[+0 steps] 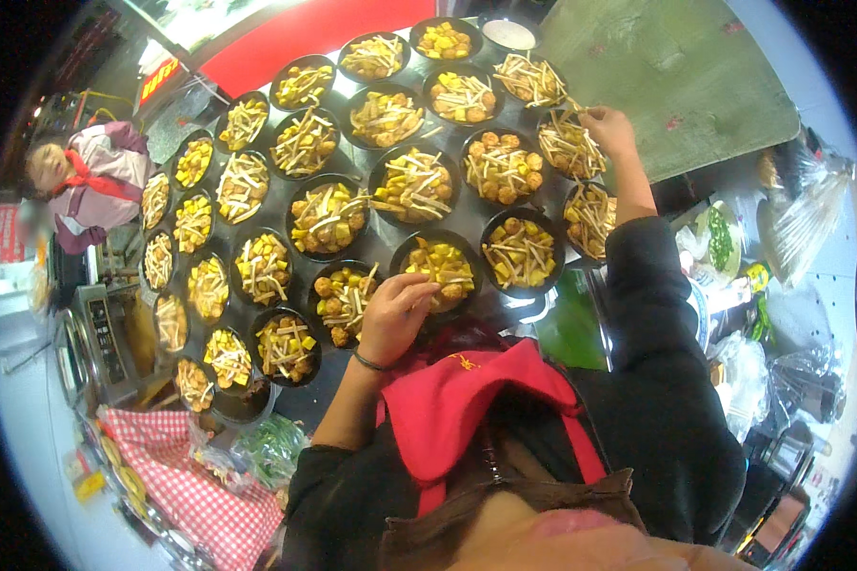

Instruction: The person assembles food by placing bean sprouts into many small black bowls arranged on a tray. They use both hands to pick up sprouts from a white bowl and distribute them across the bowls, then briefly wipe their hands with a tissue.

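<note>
Many black bowls stand close together on a metal counter, filled with pale strips, yellow chunks and browned balls. Over the near edge of one bowl (438, 271) is my left hand (398, 312), with a dark band at the wrist. Its fingers are drawn together at the food, and whatever they hold is hidden. My right arm reaches out to the far right. There my right hand (607, 131) pinches at the rim of another bowl (571, 150) heaped with pale strips. What lies between those fingertips is too small to make out.
A greenish board (671, 86) lies at the far right, beside a bowl of white contents (509, 35). Plastic bags (809, 205) and greens crowd the right side. At left are a person (95, 181) with a red scarf and a red checked cloth (190, 476).
</note>
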The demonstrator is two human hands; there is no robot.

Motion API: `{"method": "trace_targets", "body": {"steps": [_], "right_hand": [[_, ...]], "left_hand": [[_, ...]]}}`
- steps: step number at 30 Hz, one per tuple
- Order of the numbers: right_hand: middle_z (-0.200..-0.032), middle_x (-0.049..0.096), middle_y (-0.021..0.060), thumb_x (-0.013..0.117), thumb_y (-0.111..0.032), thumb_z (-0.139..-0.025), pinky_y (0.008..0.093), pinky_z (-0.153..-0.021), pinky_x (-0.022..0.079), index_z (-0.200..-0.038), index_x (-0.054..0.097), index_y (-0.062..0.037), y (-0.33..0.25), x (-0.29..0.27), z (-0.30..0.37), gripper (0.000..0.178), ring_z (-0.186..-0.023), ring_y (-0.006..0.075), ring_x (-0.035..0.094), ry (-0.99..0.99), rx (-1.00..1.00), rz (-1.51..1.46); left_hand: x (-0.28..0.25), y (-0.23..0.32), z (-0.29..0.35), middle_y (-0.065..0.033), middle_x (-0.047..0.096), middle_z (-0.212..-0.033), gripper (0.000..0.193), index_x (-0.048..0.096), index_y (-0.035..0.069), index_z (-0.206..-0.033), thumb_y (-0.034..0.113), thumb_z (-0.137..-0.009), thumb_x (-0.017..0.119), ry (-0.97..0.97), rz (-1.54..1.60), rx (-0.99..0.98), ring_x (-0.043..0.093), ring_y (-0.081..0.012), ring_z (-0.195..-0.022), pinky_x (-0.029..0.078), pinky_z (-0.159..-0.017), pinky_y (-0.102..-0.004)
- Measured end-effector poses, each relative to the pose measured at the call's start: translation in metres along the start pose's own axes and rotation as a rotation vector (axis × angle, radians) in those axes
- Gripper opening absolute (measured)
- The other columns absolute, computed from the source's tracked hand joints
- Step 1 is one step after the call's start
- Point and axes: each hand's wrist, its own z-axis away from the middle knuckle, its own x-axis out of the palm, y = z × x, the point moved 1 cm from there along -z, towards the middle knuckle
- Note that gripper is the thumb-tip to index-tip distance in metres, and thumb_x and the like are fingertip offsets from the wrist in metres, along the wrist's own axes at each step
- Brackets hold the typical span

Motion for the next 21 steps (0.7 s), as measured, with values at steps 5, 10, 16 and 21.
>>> {"method": "trace_targets", "body": {"steps": [5,10,16,21], "right_hand": [[-0.088,0.065,0.0163,0.060,-0.038,-0.075,0.0376,-0.076,0.048,-0.091,0.067,-0.0043,-0.067,0.021,-0.009,0.038,-0.085,0.0301,0.063,-0.051,-0.152,-0.057],[-0.090,0.065,0.0174,0.059,-0.035,-0.076,0.0394,-0.077,0.048,-0.094,0.067,-0.0073,-0.128,0.056,-0.033,0.034,-0.086,0.0315,0.062,-0.048,-0.325,0.032],[-0.089,0.064,0.0176,0.058,-0.026,-0.080,0.0407,-0.078,0.047,-0.096,0.067,-0.0088,-0.143,0.084,-0.051,0.025,-0.087,0.0324,0.061,-0.023,-0.307,0.120],[-0.089,0.064,0.0176,0.057,-0.029,-0.080,0.0403,-0.076,0.047,-0.091,0.066,-0.0064,-0.129,0.078,-0.034,0.027,-0.086,0.0325,0.061,-0.068,-0.336,-0.042]], "left_hand": [[-0.001,-0.003,0.007,-0.0104,0.061,-0.100,0.022,0.065,0.009,-0.098,0.002,-0.077,0.062,-0.016,-0.043,-0.014,0.059,-0.0276,-0.093,0.048,-0.079,-0.0356],[-0.004,-0.005,0.016,-0.0104,0.062,-0.099,0.021,0.065,0.009,-0.097,0.002,-0.077,0.063,0.012,-0.030,-0.038,0.059,-0.0275,-0.093,0.049,-0.078,-0.0349],[-0.009,-0.004,0.022,-0.0102,0.062,-0.099,0.021,0.064,0.009,-0.097,0.001,-0.078,0.063,0.056,-0.010,-0.058,0.060,-0.0265,-0.090,0.049,-0.076,-0.0340],[-0.012,-0.007,0.024,-0.0113,0.062,-0.098,0.021,0.064,0.009,-0.097,0.001,-0.077,0.062,0.051,-0.023,-0.075,0.060,-0.0285,-0.089,0.049,-0.075,-0.0350]]}}
